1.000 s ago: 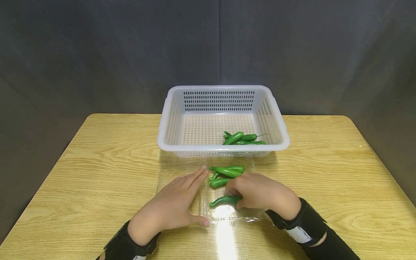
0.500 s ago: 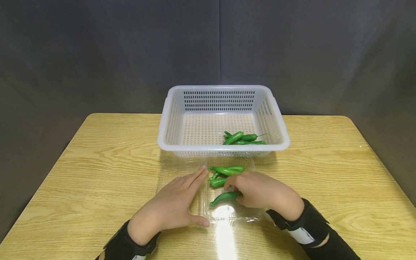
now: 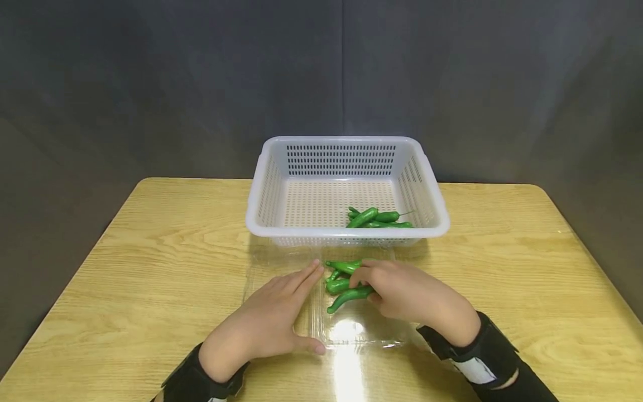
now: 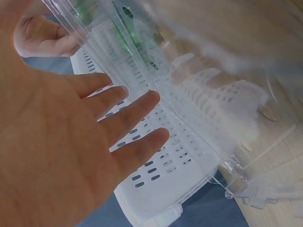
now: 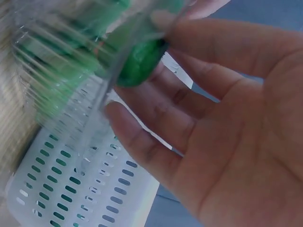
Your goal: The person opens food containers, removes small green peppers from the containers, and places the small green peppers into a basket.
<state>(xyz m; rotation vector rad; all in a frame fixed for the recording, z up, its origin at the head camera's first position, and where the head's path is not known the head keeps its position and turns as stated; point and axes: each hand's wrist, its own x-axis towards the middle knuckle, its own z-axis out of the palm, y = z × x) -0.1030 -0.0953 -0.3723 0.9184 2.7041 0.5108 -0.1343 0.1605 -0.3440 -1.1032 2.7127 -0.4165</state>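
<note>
A clear plastic clamshell tray lies open on the wooden table in front of a white slotted basket. My left hand rests flat on the tray's left half, fingers straight. My right hand pinches a green chili pepper by its thick end, just above the tray's right half; the right wrist view shows the pepper between thumb and fingers. A few more green peppers lie in the tray beside it. Several peppers lie in the basket's front right corner.
The basket stands at the table's back middle, touching the far edge of the clear tray. Bare wooden table stretches left and right of both. A dark curtain hangs behind.
My right hand has lifted the pepper from the tray's near part and carried it a little forward toward the other peppers. The left hand has stayed in place.
</note>
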